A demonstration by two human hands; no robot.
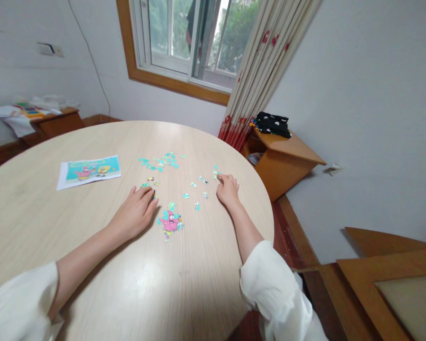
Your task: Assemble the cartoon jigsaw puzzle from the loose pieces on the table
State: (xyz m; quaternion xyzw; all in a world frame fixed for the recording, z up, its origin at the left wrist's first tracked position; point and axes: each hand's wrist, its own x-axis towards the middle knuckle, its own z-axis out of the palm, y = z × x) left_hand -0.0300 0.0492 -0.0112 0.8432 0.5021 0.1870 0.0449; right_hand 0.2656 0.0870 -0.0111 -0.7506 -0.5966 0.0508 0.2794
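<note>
My left hand (135, 210) rests on the table with its fingers stretched out and apart. Its fingertips lie beside several yellow and teal jigsaw pieces (151, 179); a small dark spot shows by the index finger. Farther right, my right hand (228, 189) has its index finger extended, the other fingers partly curled. That fingertip touches or nearly touches teal jigsaw pieces (216, 169). Between the hands are scattered loose pieces (186, 195). Nearer to me lies a partly joined jigsaw (170, 221) with a pink starfish character and teal edges.
A pile of teal pieces (159, 162) lies farther back on the round table (135, 293). At left is a printed reference picture (92, 169). A wooden cabinet (284, 166) stands beyond the table's right edge, below the curtain (262, 61). A wooden chair (386, 270) is at lower right.
</note>
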